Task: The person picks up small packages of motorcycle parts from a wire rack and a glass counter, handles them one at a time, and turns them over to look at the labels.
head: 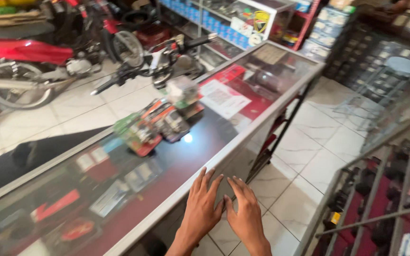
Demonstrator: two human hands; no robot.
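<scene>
My left hand [201, 207] and my right hand [246, 212] lie side by side, fingers spread, flat against the near side of a long glass display counter [243, 135] just below its metal rim. Neither hand holds anything. On the counter top, beyond my hands, lies a pile of packaged small parts in green, red and clear wrapping [155, 124]. A white printed sheet [224, 97] lies farther along on the glass.
A red motorcycle [29, 57] stands on the tiled floor at the upper left, with handlebars [153, 59] by the counter's far side. Shelves of boxed goods [228, 23] line the back. Another glass case [380, 189] stands at the right, across a tiled aisle [319, 142].
</scene>
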